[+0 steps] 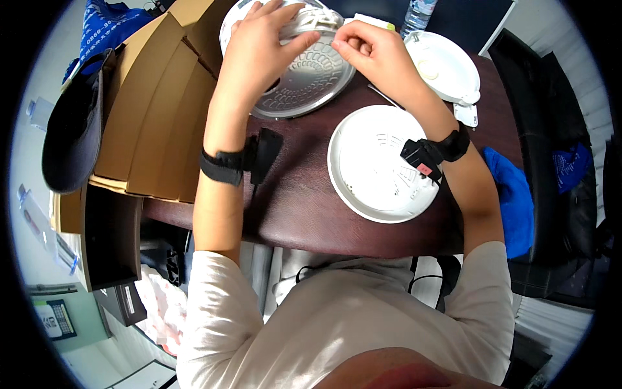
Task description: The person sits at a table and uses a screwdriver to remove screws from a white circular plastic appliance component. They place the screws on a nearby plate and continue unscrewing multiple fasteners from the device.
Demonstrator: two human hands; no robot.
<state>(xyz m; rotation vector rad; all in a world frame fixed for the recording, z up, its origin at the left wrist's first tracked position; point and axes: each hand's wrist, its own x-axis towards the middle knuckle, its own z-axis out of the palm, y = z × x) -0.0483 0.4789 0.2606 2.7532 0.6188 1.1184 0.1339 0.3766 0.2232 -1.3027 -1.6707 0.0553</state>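
At the far edge of the table, a round appliance part with a silvery, slot-patterned disc (315,74) leans near a bundle of white cord (316,21). My left hand (264,40) lies over its upper left side, fingers apart and thumb stretched toward the cord. Just right of the disc, my right hand (372,48) is closed, thumb and forefinger pinched beside the cord. Whatever sits between those fingertips is too small to make out. Below my right forearm lies a round white plastic cover (369,165) with slots, partly hidden by the wrist strap's black box.
Open cardboard boxes (152,104) stand on the left, with a dark cap (74,129) against them. A second white round cover (447,65) and a water bottle (420,14) are at the far right. Blue cloth (508,204) hangs at the right table edge.
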